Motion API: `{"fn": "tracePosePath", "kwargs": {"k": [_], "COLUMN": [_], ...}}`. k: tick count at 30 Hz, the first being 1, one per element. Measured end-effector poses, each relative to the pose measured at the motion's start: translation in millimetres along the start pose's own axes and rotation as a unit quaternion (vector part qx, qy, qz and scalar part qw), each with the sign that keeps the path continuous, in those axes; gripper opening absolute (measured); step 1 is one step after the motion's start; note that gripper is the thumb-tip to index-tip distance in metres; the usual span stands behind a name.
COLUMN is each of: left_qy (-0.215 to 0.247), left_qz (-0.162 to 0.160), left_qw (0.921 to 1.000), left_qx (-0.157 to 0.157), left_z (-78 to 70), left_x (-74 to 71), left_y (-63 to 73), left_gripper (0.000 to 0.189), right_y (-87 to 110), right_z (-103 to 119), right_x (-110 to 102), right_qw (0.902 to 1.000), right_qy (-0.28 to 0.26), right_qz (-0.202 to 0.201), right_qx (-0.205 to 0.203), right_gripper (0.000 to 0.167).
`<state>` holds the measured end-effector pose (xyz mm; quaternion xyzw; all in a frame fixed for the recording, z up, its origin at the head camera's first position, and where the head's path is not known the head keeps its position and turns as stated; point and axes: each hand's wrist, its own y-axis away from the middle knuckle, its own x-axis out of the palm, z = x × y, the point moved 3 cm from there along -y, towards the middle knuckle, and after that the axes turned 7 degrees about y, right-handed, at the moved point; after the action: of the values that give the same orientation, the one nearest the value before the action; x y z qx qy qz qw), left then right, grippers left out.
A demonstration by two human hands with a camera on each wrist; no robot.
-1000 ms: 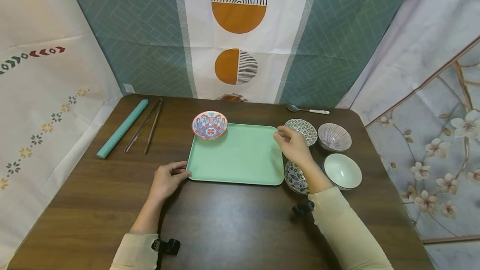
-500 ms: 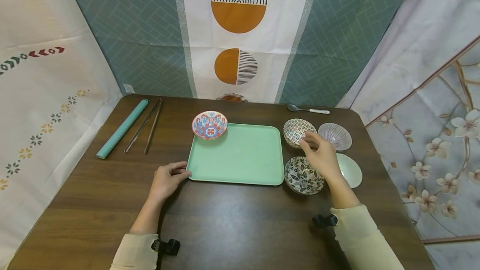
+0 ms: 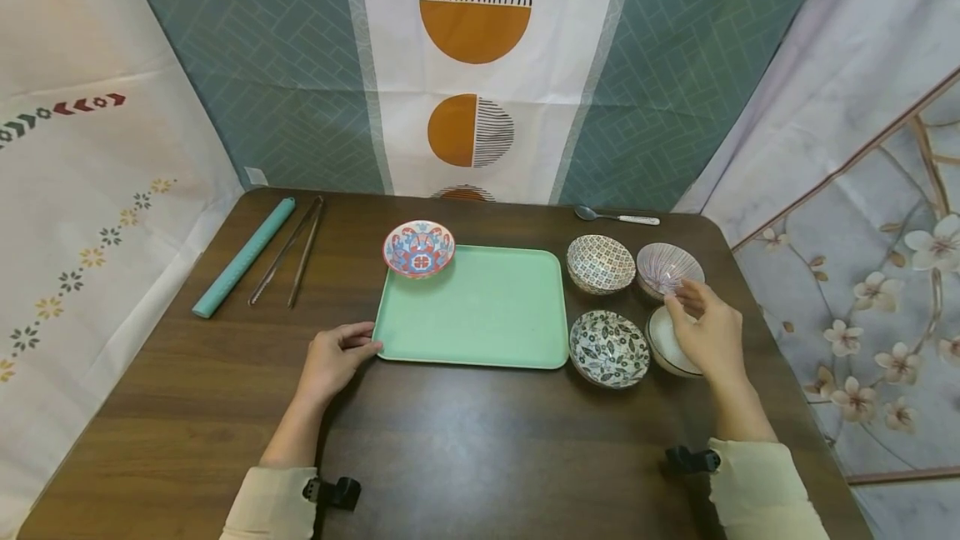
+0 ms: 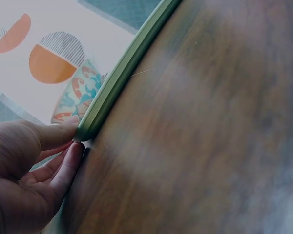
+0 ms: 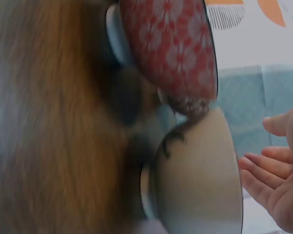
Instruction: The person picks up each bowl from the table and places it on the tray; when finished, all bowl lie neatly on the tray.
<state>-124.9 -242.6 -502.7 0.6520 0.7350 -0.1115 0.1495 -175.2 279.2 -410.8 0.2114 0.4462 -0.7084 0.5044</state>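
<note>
My left hand (image 3: 336, 363) pinches the near left corner of a light green tray (image 3: 487, 307). In the left wrist view the thumb lies on the rim of the tray (image 4: 119, 78), with fingers under it. A red and blue patterned bowl (image 3: 419, 249) sits at the tray's far left corner. My right hand (image 3: 708, 336) hovers over a white bowl (image 3: 667, 340), partly covering it, and holds nothing. In the right wrist view the right hand (image 5: 278, 170) has parted fingers above the white bowl's rim (image 5: 200, 175).
Right of the tray stand a small-patterned bowl (image 3: 600, 265), a striped purplish bowl (image 3: 663, 269) and a leaf-patterned bowl (image 3: 609, 348). A spoon (image 3: 617, 217) lies behind them. At the far left are metal tongs (image 3: 303, 255) and a turquoise rod-like roll (image 3: 245, 257).
My right hand has moved right, from the tray's far right corner past the patterned bowls to above the white bowl. The left hand and the tray stay in place.
</note>
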Motion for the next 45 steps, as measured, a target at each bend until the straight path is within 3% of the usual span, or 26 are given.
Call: {"fn": "tracePosePath", "kwargs": {"k": [12,18,22,27,36,45], "left_qy": [0.002,0.002,-0.001,0.002,0.007,0.007], "left_qz": [-0.001,-0.003,-0.004,-0.002,0.000,0.004], "left_qw": [1.0000,1.0000,1.0000,1.0000,1.0000,1.0000], "left_qx": [-0.005,-0.004,-0.003,-0.003,-0.004,-0.003], "left_z": [2.3,3.1,3.3,3.4,3.2,2.4], "left_x": [0.1,-1.0,-1.4,-0.8,0.2,-0.2], "left_y": [-0.6,0.4,0.8,1.4,1.1,0.2], "left_gripper": [0.035,0.034,0.034,0.034,0.035,0.036], "right_y": [13.0,20.0,25.8,29.3,30.1,26.1], "right_z": [-38,-56,-64,-70,-74,-75], "right_x": [-26,-27,-23,-20,-22,-31], "right_qw": [0.9980,0.9965,0.9933,0.9874,0.9875,0.9907], "right_qy": [0.062,0.078,0.094,0.117,0.114,0.096], "right_qz": [0.006,0.026,0.061,0.096,0.089,0.081], "right_qx": [0.006,0.015,0.027,0.046,0.062,0.053], "right_gripper": [0.040,0.040,0.041,0.040,0.033,0.032]}}
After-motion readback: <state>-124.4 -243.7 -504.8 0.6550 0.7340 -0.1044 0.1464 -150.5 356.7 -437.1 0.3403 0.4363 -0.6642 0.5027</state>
